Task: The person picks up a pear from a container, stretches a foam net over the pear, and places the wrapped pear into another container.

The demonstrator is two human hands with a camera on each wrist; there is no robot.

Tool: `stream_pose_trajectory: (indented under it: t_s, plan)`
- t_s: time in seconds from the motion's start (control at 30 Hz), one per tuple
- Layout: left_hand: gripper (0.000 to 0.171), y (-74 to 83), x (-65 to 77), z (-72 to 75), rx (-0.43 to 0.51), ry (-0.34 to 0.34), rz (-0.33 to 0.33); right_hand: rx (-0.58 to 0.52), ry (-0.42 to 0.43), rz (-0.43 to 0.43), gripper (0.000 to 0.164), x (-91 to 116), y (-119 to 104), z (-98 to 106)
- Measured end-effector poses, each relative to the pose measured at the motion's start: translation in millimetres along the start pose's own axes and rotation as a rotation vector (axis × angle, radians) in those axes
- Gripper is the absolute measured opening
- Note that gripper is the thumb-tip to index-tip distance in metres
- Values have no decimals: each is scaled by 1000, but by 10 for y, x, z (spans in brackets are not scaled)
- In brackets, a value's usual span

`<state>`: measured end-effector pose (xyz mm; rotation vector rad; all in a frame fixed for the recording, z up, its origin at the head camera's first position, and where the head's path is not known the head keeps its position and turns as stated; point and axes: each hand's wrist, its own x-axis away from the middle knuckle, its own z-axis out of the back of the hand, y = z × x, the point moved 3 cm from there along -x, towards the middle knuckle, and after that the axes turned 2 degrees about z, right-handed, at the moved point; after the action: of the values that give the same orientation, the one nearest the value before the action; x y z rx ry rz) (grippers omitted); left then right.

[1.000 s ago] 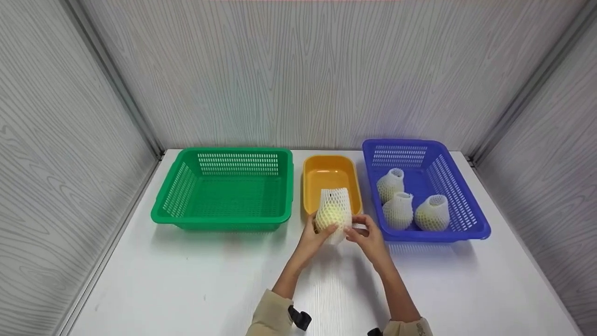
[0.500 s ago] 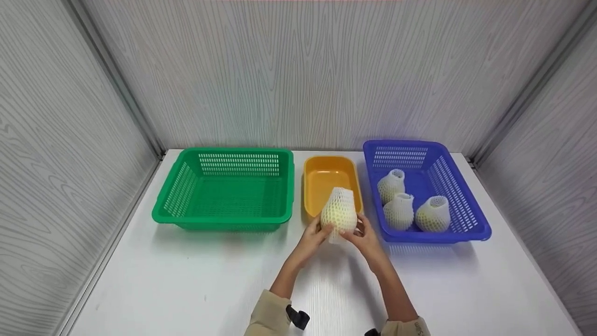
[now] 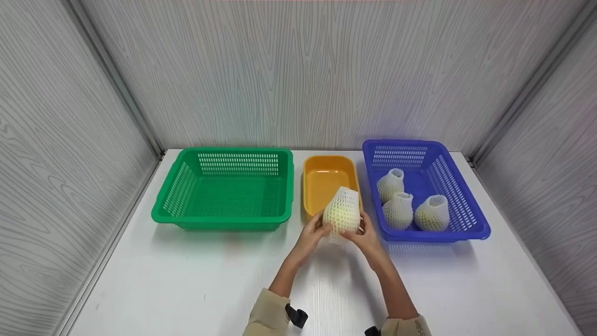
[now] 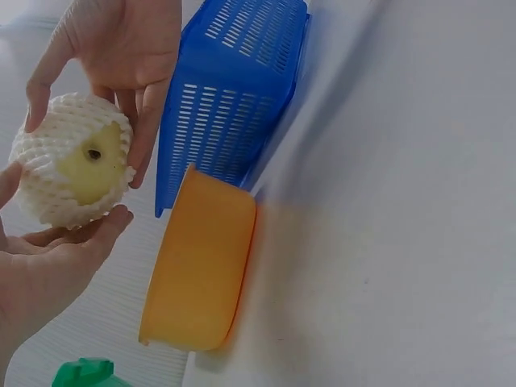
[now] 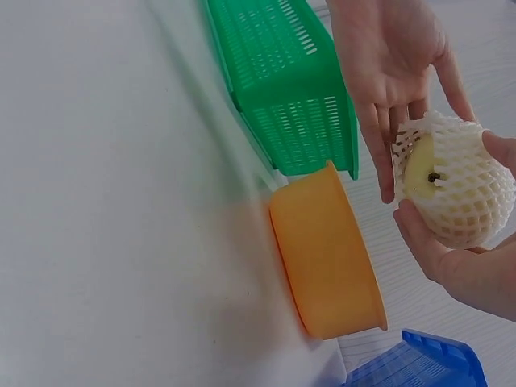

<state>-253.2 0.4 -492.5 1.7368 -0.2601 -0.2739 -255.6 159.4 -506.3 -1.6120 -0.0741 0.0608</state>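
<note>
Between both hands is a round pale yellow fruit in a white foam net (image 3: 343, 215), held above the table at the near end of the orange tray (image 3: 324, 184). My left hand (image 3: 308, 239) grips its left side, thumb in front. My right hand (image 3: 367, 240) grips the right side, its thumb also in front. From the left wrist view, the net opens around the fruit's bare yellow skin (image 4: 90, 173) with a dark spot. In the right wrist view the opposite end of the fruit (image 5: 423, 165) shows, part bare beside the mesh.
At the right, a blue basket (image 3: 466, 200) holds three net-wrapped fruits (image 3: 399, 212). A green basket (image 3: 224, 220) stands at the left, with nothing seen inside. Grey wood-patterned walls (image 3: 298, 74) enclose the white table (image 3: 210, 289) at the back and sides.
The wrapped fruit has shifted slightly right and its top now leans right. My right hand has moved from touching its edge with fingertips to a fuller grip around its side.
</note>
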Motion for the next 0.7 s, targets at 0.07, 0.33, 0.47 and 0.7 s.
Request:
stream_pose_trajectory:
  t_s: [0.07, 0.33, 0.47, 0.7]
  plan:
    - [53, 49, 7, 5, -18, 24, -30, 0, 1, 10, 78, 6, -15, 3]
    - [38, 73, -6, 63, -50, 209, -111, -25, 16, 7, 65, 22, -43, 44]
    - [36, 71, 0, 87, -32, 262, -95, -38, 25, 26, 60, 24, -56, 60]
    - [30, 65, 0, 99, 58, 249, -83, -137, 45, 92, 49, 43, -101, 80]
